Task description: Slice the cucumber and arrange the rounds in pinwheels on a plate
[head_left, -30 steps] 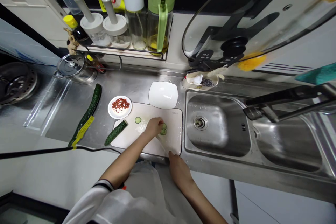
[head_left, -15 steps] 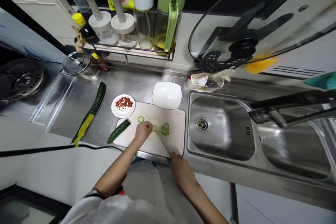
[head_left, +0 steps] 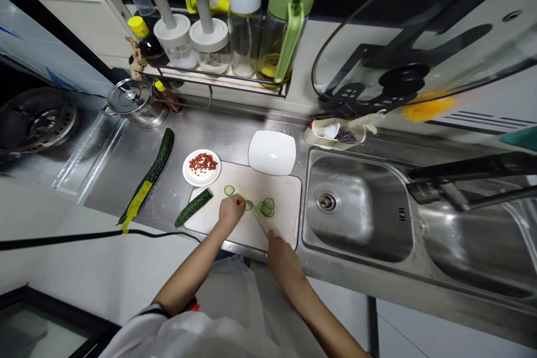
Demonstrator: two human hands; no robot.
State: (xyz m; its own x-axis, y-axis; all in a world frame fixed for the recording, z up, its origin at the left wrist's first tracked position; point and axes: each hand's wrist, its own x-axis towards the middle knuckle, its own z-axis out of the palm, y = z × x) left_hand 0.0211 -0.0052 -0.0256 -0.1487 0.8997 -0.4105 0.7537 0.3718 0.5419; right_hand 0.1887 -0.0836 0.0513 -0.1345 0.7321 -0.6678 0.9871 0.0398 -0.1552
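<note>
My left hand [head_left: 231, 215] is over the middle of the white cutting board [head_left: 287, 226], its fingers pinched at the edge of a cucumber slice [head_left: 249, 205]. My right hand [head_left: 283, 257] is wrapped round the handle of a knife [head_left: 260, 220]; the blade points up and left, its tip close to that slice. Several overlapping cucumber slices [head_left: 267, 208] lie right of the blade, and a single round slice [head_left: 229, 190] lies above my left hand. The cut piece of cucumber [head_left: 193, 207] rests across the board's left edge.
A small plate of red dried berries [head_left: 187, 175] and a white dish [head_left: 272, 152] stand behind the board. A whole cucumber with yellow tape [head_left: 158, 161] lies left. The sink [head_left: 356, 201] is at right; a pot [head_left: 145, 114] stands at back left, below a rack of jars [head_left: 210, 39].
My right hand has moved slightly up and left, bringing the knife to a steeper angle with its tip by the slice. My left hand keeps its pinch. The whole view has shifted a little.
</note>
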